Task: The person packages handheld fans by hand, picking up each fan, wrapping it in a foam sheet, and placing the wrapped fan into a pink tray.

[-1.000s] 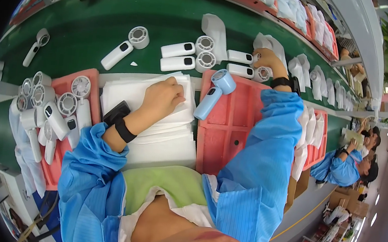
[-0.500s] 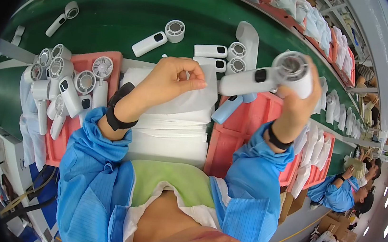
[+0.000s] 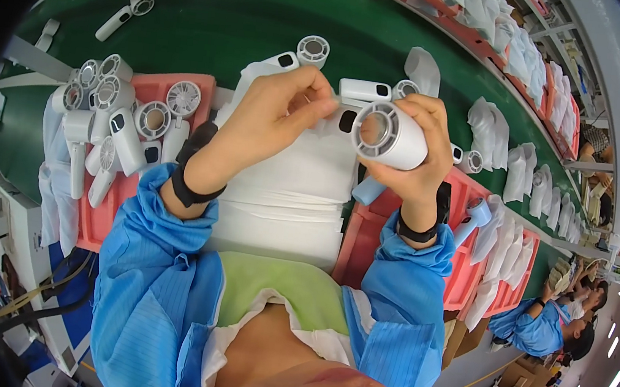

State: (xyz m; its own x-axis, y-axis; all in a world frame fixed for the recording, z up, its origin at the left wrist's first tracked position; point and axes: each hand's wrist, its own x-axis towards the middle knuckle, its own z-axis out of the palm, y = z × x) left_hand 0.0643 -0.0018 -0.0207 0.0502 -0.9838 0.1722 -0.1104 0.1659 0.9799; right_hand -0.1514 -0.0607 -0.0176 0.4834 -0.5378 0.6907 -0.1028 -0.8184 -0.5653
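My right hand [image 3: 430,131] grips a white handheld fan [image 3: 400,144] by its round head, with the grille facing up and left. The fan's handle, with a dark display, points left toward my left hand [image 3: 273,113]. My left thumb and fingers are pinched together at the upper edge of a thin white bag [image 3: 307,151], the top one of a stack [image 3: 274,239] in front of me. Whether the handle's end lies inside the bag, I cannot tell. Just beyond my hands lie white fans, one a sideways fan [image 3: 365,90] with a dark display.
At left, a pink tray [image 3: 109,228] bears several white fans [image 3: 115,95]. Another pink tray [image 3: 461,276] at right holds a light blue fan [image 3: 473,218] and bagged items [image 3: 498,249]. More bagged items stand along the green work surface [image 3: 215,22]. Other people [image 3: 532,326] sit far right.
My right hand has brought the fan left and down toward my left hand, its head turning over. My left hand has stayed near the stack, and the top bag's upper edge appears raised.
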